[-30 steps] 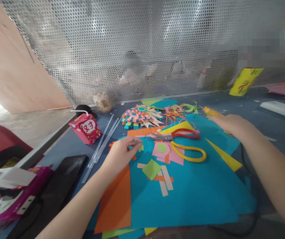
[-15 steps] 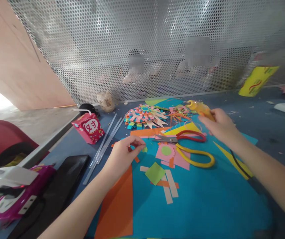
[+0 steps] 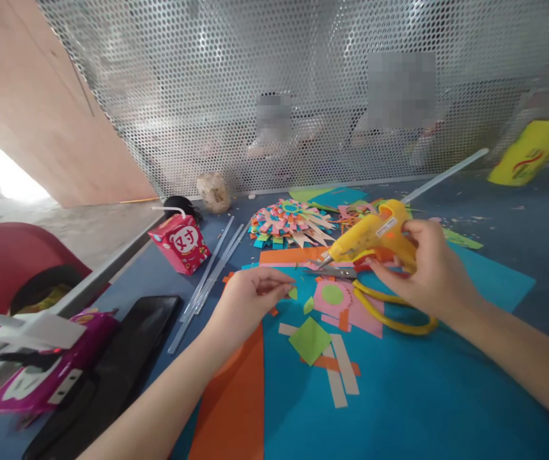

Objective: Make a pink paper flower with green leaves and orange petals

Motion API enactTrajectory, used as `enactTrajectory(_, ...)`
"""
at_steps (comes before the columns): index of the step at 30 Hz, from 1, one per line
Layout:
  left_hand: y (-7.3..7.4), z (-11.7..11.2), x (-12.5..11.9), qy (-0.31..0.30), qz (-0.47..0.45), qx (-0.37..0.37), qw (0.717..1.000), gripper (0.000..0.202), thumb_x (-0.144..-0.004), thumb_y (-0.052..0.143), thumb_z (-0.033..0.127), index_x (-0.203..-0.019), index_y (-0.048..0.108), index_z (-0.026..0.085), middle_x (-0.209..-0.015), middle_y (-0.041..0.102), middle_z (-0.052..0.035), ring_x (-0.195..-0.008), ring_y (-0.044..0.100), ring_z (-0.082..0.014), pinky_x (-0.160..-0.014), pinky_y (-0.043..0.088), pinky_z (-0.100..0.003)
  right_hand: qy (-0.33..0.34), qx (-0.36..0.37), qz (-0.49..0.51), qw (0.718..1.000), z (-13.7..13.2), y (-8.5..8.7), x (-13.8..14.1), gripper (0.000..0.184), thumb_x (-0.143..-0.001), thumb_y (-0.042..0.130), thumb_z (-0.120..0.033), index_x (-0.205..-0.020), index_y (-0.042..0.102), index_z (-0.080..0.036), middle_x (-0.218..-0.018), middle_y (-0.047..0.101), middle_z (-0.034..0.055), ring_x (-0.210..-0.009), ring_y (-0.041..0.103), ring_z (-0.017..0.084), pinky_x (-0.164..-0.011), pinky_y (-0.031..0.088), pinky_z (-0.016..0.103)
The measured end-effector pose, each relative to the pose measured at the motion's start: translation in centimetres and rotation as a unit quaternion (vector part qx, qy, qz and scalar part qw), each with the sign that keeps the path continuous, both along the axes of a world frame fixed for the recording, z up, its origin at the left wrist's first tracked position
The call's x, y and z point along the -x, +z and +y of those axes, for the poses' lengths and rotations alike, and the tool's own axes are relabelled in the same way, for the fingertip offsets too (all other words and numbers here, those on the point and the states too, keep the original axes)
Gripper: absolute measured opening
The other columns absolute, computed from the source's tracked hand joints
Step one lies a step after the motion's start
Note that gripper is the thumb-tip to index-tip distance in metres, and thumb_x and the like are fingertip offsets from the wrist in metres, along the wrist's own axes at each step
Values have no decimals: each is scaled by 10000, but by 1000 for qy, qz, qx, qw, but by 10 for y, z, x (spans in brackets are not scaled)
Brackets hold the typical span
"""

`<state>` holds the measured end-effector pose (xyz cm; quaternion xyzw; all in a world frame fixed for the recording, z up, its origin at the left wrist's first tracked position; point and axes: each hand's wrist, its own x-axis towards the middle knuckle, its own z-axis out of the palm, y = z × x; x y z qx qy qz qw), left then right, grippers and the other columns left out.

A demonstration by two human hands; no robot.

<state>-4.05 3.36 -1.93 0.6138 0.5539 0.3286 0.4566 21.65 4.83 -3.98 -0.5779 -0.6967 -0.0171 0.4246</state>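
Note:
A yellow hot glue gun [image 3: 370, 235] is in my right hand [image 3: 432, 268], its nozzle pointing down and left, a clear glue stick [image 3: 447, 176] jutting from its back. My left hand [image 3: 259, 297] is closed in a pinch; what its fingertips hold is too small to make out. A small green paper piece [image 3: 293, 293] shows right at those fingertips, and a green paper leaf [image 3: 309, 305] lies just beside. Behind the gun, scissors with a yellow handle loop [image 3: 399, 316] rest on the pink paper [image 3: 372, 313]. Blue paper [image 3: 399, 396] lies beneath both hands.
A layered paper-strip rosette [image 3: 288, 223] lies at the back. To the left are loose glue sticks [image 3: 214, 275], a red drink box [image 3: 181, 243], a black phone [image 3: 106, 370] and a purple power strip [image 3: 73, 358]. A perforated metal screen [image 3: 197, 115] stands behind.
My right hand has turned the glue gun upright and brought it left, with its nozzle now near my left fingertips. The left hand stays pinched. The view has shifted slightly left.

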Motion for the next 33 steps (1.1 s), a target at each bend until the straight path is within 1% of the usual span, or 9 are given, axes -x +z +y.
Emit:
enactTrajectory(2,0,0,0,12,-57,34,998,83,-713,622,234,-747,617,159,-706,691,-40,-636,633,-147,-486,449,-216,18,-32,-29,999,-5,1,6,403,-633,624,-470,-882,427,-221,-840,614,111,-641,636,278,-476,488,374)
enactTrajectory(4,1,1,0,23,-93,46,994,100,-685,655,229,-698,596,149,-693,684,-38,-609,617,-132,-468,438,-206,43,-82,-69,993,-10,1,11,314,-660,606,-432,-821,441,-219,-818,613,116,-637,635,263,-444,486,342)
enactTrajectory(6,1,1,1,24,-113,44,992,130,-658,684,224,-658,585,142,-692,673,-25,-544,574,-95,-473,435,-202,66,-138,-113,982,-14,1,15,265,-701,579,-394,-835,456,-201,-831,615,121,-645,644,245,-421,490,304)
enactTrajectory(9,1,1,1,27,-119,53,991,145,-653,694,236,-641,586,139,-588,611,20,-489,521,-64,-471,403,-188,71,-196,-171,963,-17,0,18,242,-745,562,-352,-886,476,-175,-886,623,139,-721,664,250,-462,524,289)
enactTrajectory(11,2,0,1,35,-108,72,991,153,-644,703,244,-645,592,138,-537,569,37,-478,514,-62,-464,373,-184,60,-196,-178,963,-18,1,19,234,-750,566,-348,-886,492,-173,-902,626,148,-739,669,256,-481,536,294)
enactTrajectory(15,5,0,2,50,-89,99,990,169,-640,706,264,-649,598,134,-531,572,27,-473,521,-70,-458,332,-192,45,-164,-153,973,-19,4,21,209,-739,563,-343,-877,521,-192,-900,622,134,-681,666,245,-440,525,291)
enactTrajectory(22,5,2,4,52,-97,111,988,161,-668,691,276,-668,611,136,-522,599,13,-472,522,-66,-467,359,-184,64,-184,-171,966,-18,3,20,191,-739,554,-269,-910,507,-197,-916,632,115,-760,664,244,-479,539,279)
enactTrajectory(27,4,2,4,60,-101,115,986,156,-674,692,268,-670,610,135,-511,609,9,-456,515,-59,-461,362,-177,55,-194,-186,962,-19,4,19,126,-752,523,-247,-867,486,-209,-893,644,107,-680,665,233,-439,526,286)
enactTrajectory(33,5,1,5,63,-92,116,987,153,-677,689,271,-675,613,139,-512,612,11,-447,515,-58,-459,351,-181,51,-199,-204,957,-19,5,21,80,-756,491,-246,-819,458,-208,-891,659,134,-663,680,259,-402,527,303)
